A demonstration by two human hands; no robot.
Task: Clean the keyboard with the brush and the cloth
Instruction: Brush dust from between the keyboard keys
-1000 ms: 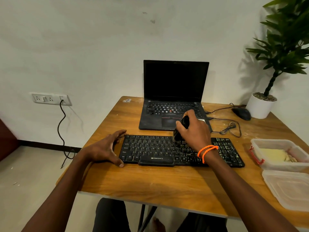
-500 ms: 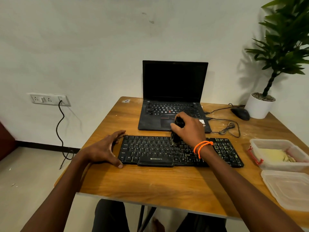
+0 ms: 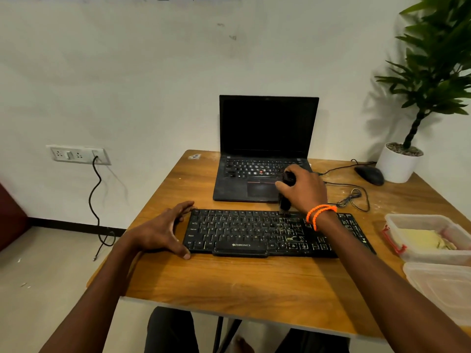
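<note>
At the far edge of the keyboard (image 3: pixel 277 233), right of centre, the brush (image 3: pixel 286 197) bristles touch the top key row. Right hand (image 3: pixel 304 189) has fingers curled tight round the brush handle; left hand (image 3: pixel 163 231) braces the keyboard's left end, fingers spread and fairly straight, thumb at the near corner.

Progress, my read: mid-brushing. Left half looks clean; pale dust shows between keys on the right half, so brushing isn't done. Cloth (image 3: pixel 420 239) looks unused, sitting in the open plastic box (image 3: pixel 433 257) at the right table (image 3: pixel 229 284) edge; wipe pass is left.

Orientation: keyboard long axis runs left-right, parallel to the near table edge, spacebar toward the person. Brush stands near upright, bristles down, handle tilted slightly away.
</note>
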